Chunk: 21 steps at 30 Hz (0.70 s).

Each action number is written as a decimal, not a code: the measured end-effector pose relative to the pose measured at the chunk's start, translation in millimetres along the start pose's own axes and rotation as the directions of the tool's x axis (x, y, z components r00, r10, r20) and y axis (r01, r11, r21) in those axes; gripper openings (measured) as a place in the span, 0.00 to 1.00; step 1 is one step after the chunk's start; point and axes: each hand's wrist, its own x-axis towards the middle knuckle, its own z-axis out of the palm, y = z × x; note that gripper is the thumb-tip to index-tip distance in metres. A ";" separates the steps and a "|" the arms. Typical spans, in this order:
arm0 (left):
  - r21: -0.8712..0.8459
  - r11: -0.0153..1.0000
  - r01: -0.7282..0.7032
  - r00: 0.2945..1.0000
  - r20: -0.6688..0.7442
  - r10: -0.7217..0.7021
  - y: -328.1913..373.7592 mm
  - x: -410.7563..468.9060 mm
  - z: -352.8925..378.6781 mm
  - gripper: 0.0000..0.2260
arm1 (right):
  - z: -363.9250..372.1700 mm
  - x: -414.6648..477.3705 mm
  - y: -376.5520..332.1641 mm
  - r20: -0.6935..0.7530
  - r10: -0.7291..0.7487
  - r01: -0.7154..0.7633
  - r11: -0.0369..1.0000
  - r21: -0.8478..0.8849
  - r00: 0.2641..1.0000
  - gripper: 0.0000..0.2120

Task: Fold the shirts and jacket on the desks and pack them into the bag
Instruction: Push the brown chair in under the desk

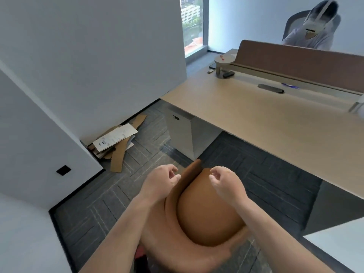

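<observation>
Over the brown chair (206,213), left hand (160,181) and right hand (226,183) hover loosely curled, holding nothing. No shirts, jacket or bag in view, none on the desk (256,123); probably between steps. Next: locate a garment, grab it

The brown chair (206,213) is cut off by the bottom edge. The worktop (256,125) is cropped at the right, and small items (228,74) at its far end cannot be identified.
</observation>
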 end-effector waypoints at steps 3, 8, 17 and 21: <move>-0.002 0.996 -0.087 0.994 0.062 0.087 -21.2 50.5 1.8 0.12 | 19.4 15.8 -1.0 -0.067 0.115 -0.116 0.993 -0.010 0.991 0.13; -0.047 0.954 -0.298 0.932 0.204 0.301 -65.8 126.0 18.0 0.09 | 69.8 29.1 -16.2 -0.229 0.352 -0.357 0.934 0.022 0.907 0.13; -0.113 0.838 -0.534 0.688 0.517 0.509 -135.7 119.0 12.5 0.09 | 175.5 -42.9 -94.7 -0.374 0.646 -0.660 0.743 0.110 0.665 0.13; -0.117 0.800 -0.589 0.596 0.606 0.527 -152.4 92.6 27.9 0.11 | 214.6 -82.4 -108.5 -0.389 0.709 -0.722 0.677 0.141 0.589 0.12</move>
